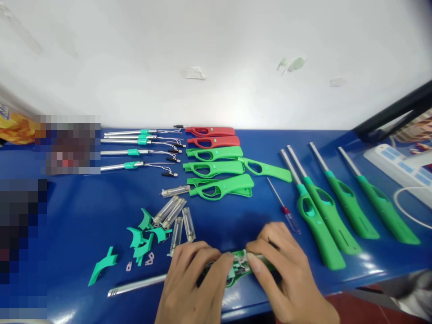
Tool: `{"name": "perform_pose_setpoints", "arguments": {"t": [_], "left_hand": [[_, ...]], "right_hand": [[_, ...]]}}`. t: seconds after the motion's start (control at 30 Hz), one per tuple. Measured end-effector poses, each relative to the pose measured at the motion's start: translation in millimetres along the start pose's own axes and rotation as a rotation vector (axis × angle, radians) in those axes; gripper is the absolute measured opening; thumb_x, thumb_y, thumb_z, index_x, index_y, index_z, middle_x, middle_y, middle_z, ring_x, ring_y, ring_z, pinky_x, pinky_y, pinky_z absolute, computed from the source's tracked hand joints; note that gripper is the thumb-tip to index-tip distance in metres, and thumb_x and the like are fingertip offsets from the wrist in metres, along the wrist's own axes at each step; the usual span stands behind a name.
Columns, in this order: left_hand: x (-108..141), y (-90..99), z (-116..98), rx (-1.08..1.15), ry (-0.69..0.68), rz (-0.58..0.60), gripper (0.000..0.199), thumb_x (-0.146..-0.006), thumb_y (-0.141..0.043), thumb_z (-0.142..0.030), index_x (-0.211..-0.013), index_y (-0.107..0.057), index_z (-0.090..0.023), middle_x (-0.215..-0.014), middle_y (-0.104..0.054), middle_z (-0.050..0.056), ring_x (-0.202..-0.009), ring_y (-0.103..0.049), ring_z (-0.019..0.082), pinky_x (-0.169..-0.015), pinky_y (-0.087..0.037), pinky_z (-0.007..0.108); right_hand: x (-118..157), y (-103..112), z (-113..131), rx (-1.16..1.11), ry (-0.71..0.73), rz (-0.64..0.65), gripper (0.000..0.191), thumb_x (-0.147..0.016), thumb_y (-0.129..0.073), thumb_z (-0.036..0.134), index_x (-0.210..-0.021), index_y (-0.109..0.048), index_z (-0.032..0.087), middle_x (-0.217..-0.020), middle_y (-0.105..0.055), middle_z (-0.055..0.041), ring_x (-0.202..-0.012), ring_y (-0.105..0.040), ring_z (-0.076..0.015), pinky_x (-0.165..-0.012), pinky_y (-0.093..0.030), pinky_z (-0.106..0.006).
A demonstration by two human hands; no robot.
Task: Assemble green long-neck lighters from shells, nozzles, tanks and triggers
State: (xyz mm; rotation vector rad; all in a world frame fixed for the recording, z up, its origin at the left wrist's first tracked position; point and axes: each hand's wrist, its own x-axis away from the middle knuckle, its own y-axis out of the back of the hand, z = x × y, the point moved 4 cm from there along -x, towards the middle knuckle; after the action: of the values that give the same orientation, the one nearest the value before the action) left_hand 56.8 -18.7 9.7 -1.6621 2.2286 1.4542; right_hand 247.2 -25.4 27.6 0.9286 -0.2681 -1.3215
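An opened green lighter body (238,270) lies near the table's front edge, its inner parts showing between my hands. My left hand (199,279) wraps over its left part, where a metal tube (137,285) sticks out to the left. My right hand (286,270) holds its right part, thumb and index finger close to a small white piece in the middle. Much of the body is hidden under my fingers. Teal triggers (104,265), small pale clips (149,258) and clear fuel tanks (177,234) lie to the upper left.
Green casings (224,186) and red casings (216,131) lie further back, beside metal tubes with wires (133,152). A screwdriver (290,220) and green lighters (324,229) are on the right, near a power strip (401,166). A white wall (216,45) stands behind.
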Motion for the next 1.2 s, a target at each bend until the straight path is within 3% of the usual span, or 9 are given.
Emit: {"name": "perform_pose_setpoints", "arguments": {"t": [0.33,0.63,0.83,1.2], "left_hand": [[4,-1.8,-1,-0.040,-0.018,0.009,0.037,-0.095,-0.059,0.008,-0.124,-0.072,-0.011,-0.107,-0.069,0.008,-0.106,-0.056,0.022,-0.098,-0.047,0.040],[14,-6.3,1,-0.088,-0.048,0.084,0.037,-0.097,-0.063,0.002,-0.129,-0.071,-0.015,-0.111,-0.076,0.008,-0.105,-0.062,0.024,-0.101,-0.049,0.045],[12,-5.9,1,-0.115,-0.051,0.059,0.035,-0.099,-0.062,0.000,-0.127,-0.072,-0.016,-0.108,-0.077,0.007,-0.100,-0.066,0.023,-0.097,-0.053,0.045],[10,-5.4,0,-0.098,-0.051,0.088,0.034,-0.099,-0.062,0.002,-0.127,-0.072,-0.014,-0.109,-0.077,0.008,-0.101,-0.065,0.023,-0.099,-0.050,0.045]], "right_hand": [[-1,0,-1,0.022,0.019,0.009,0.015,-0.108,-0.050,0.012,-0.105,-0.062,0.018,-0.092,-0.051,-0.0014,-0.084,-0.047,-0.0188,-0.081,-0.033,-0.039],[0,-2,0,0.059,0.035,0.026,0.012,-0.108,-0.052,0.014,-0.107,-0.063,0.018,-0.091,-0.052,-0.0016,-0.082,-0.047,-0.0185,-0.079,-0.033,-0.039],[-2,1,1,0.050,0.037,-0.053,0.013,-0.105,-0.053,0.010,-0.103,-0.064,0.017,-0.088,-0.053,-0.0014,-0.080,-0.049,-0.0177,-0.077,-0.036,-0.038],[-1,2,1,0.047,0.041,-0.035,0.013,-0.104,-0.054,0.010,-0.103,-0.065,0.016,-0.088,-0.053,-0.0021,-0.080,-0.049,-0.0177,-0.076,-0.036,-0.038]]}}
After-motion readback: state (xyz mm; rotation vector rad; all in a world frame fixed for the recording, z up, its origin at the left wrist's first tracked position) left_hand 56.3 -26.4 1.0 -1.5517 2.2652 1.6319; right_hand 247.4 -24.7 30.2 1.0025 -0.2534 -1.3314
